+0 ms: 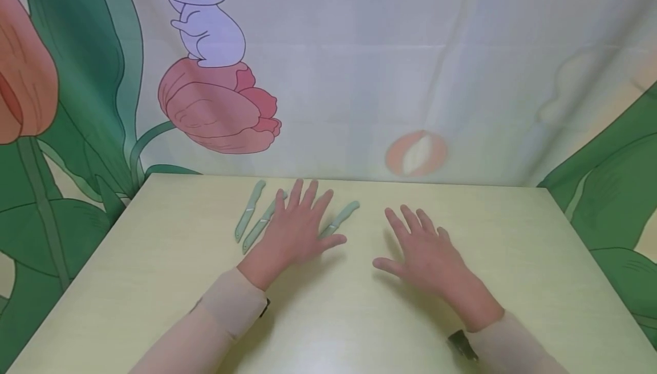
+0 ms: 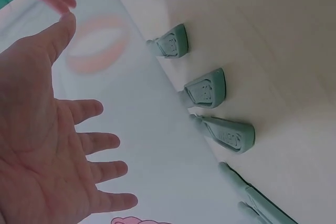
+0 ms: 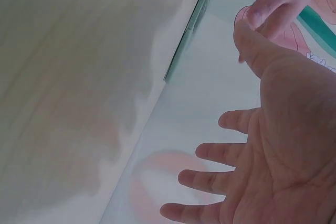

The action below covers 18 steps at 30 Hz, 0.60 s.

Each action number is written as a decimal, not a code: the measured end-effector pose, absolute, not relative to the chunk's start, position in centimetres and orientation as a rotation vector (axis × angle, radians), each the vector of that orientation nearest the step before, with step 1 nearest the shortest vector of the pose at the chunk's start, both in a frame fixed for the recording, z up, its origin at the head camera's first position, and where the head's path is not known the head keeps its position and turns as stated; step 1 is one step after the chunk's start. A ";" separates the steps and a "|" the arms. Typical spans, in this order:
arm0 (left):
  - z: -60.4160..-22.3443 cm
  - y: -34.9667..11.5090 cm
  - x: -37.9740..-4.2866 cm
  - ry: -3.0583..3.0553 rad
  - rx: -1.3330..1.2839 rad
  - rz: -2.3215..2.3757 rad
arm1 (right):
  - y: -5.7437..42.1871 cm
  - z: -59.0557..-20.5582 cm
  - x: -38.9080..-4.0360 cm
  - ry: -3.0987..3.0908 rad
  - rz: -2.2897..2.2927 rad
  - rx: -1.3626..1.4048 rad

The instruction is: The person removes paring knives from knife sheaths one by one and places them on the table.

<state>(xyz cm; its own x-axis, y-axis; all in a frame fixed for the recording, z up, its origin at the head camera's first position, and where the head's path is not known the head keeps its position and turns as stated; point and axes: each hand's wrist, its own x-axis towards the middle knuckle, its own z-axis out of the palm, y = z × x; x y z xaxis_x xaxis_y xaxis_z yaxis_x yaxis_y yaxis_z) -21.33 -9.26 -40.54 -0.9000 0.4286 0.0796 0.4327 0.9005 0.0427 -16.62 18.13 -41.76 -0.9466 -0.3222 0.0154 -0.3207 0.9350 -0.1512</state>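
Note:
Several slim, pale green knives, looking like sheathed paring knives, lie slanting on the table near its back edge. One knife (image 1: 249,212) is farthest left, another (image 1: 254,236) lies beside it partly behind my left hand (image 1: 295,226), and a third knife (image 1: 346,213) shows to that hand's right. My left hand is palm down over the row, fingers spread, holding nothing. In the left wrist view, knife ends (image 2: 207,88) line up beyond the fingers. My right hand (image 1: 428,257) hovers over the table to the right, fingers straight and apart, with nothing in it.
The pale wooden table (image 1: 354,328) ends at the back against a hanging cloth (image 1: 349,77) printed with tulips, leaves and a white animal. Long sleeves cover both forearms, and a dark band (image 1: 463,344) shows near the right cuff.

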 end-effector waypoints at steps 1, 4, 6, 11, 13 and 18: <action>-40.5 -9.1 -21.6 -2.996 -0.681 -0.096 | 18.0 -41.8 -16.7 3.083 -0.238 -0.516; -40.5 -8.7 -22.2 -3.002 -0.683 -0.131 | 17.6 -41.7 -16.9 3.090 -0.249 -0.530; -40.5 -8.3 -22.7 -2.992 -0.692 -0.153 | 17.3 -41.8 -17.0 3.091 -0.256 -0.533; -40.9 -7.4 -23.8 -2.980 -0.689 -0.127 | 16.7 -41.9 -17.1 3.092 -0.255 -0.531; -41.2 -6.9 -24.3 -2.977 -0.687 -0.104 | 16.4 -41.9 -17.1 3.099 -0.247 -0.531; -41.8 -5.9 -25.4 -2.947 -0.687 -0.022 | 15.7 -41.7 -17.3 3.112 -0.214 -0.523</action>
